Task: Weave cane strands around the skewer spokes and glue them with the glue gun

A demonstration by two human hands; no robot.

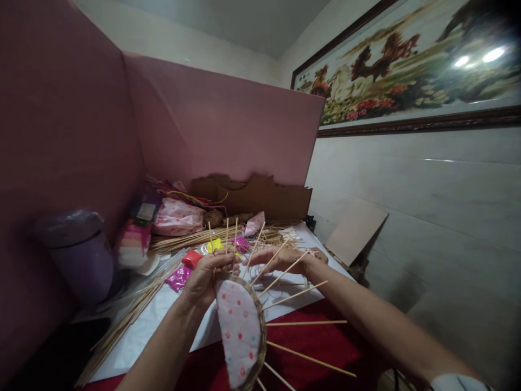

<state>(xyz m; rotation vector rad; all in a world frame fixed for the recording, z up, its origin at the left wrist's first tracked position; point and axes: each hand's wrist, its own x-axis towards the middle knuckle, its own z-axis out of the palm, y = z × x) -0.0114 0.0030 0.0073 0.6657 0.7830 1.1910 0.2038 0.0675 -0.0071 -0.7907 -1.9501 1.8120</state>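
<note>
A half-round panel (pixel 240 331) covered in white cloth with red and blue spots has a brown twine-like rim along its curved edge. Several thin wooden sticks (pixel 307 323) fan out from that rim. My left hand (pixel 209 274) is closed on the panel's upper end, fingers around the rim and the stick bases. Behind the upper sticks, my right hand (pixel 280 260) reaches leftward with fingers stretched out and apart. Pale loops of cord lie near its fingers; whether it touches them cannot be made out.
Yellow, red and purple packets (pixel 179 278) lie on the white table covering (pixel 150 326). Bundled sticks (pixel 183 240), a spotted cloth bag (pixel 179 216) and torn cardboard (pixel 252 193) are behind. A lidded bin (pixel 81 260) stands left; a red cloth (pixel 317 347) hangs in front.
</note>
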